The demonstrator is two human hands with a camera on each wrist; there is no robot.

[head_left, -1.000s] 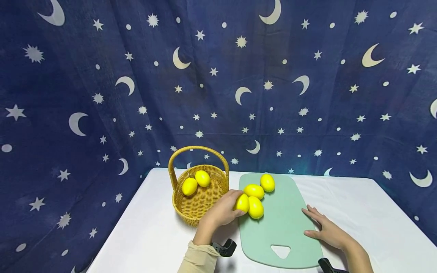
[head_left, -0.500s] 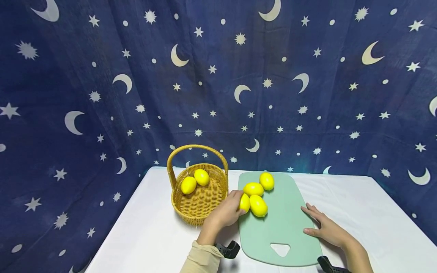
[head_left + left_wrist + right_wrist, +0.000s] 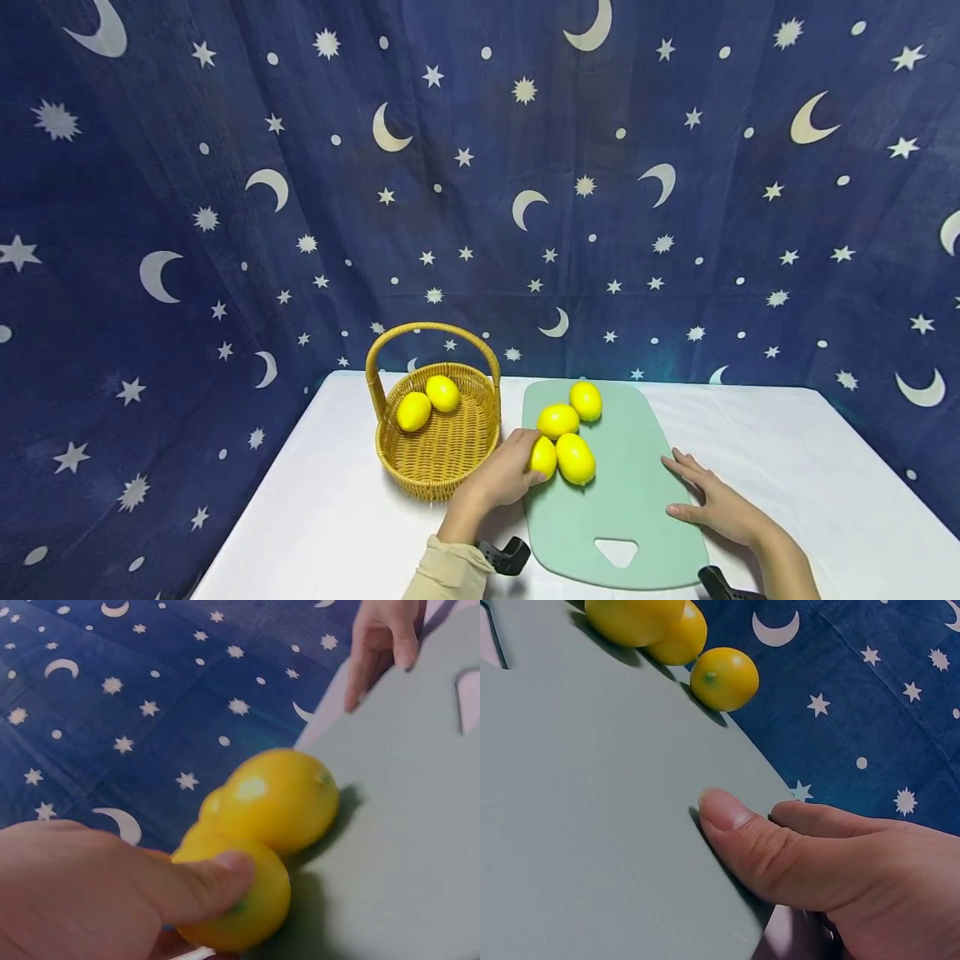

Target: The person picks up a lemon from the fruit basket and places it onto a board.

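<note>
My left hand (image 3: 504,473) pinches a lemon (image 3: 543,458) between thumb and fingers at the left edge of the green cutting board (image 3: 622,500). Close against it lies a second lemon (image 3: 576,459); two others, a lemon (image 3: 558,422) and a lemon (image 3: 586,401), rest farther back on the board. In the left wrist view my thumb presses the gripped lemon (image 3: 247,922). My right hand (image 3: 716,504) rests on the board's right edge with fingers spread, its thumb on the surface in the right wrist view.
A wicker basket (image 3: 438,450) with a tall handle stands left of the board, holding a lemon (image 3: 414,412) and another lemon (image 3: 442,393). The white table (image 3: 315,517) ends at a dark blue curtain (image 3: 480,208) with moons and stars.
My left hand and its lemon have shifted slightly right, and the neighbouring lemon has moved right on the board. My right hand stays in place.
</note>
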